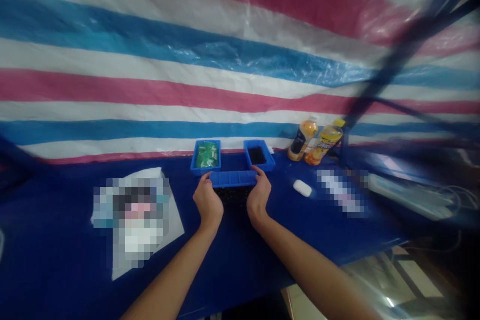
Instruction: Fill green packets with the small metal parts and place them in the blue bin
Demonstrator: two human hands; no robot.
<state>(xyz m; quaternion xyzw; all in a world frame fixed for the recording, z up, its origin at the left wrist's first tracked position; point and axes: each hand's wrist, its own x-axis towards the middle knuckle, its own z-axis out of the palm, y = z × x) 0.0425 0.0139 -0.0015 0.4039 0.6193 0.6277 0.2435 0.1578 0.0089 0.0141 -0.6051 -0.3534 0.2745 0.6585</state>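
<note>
My left hand [210, 202] and my right hand [259, 194] grip the two ends of a long blue plastic tray [233, 179] with rib-like dividers across it. Just below its near edge lies a dark, speckled patch [232, 196]; what it is I cannot make out. Behind my left hand stands a blue bin [192, 164] holding green and clear small packets [208, 154]. Another blue bin [270, 161] is behind my right hand, with black items [257, 155] in it. My fingers are curled round the tray's ends, and some fingertips are hidden.
Two drink bottles [303, 140] [324, 144] stand at the back right. A small white case [302, 188] lies right of my hands, beside a blurred-out item [341, 192]. To the left is a white sheet [173, 225], partly blurred out. A striped plastic sheet [225, 80] hangs behind the blue table [240, 270].
</note>
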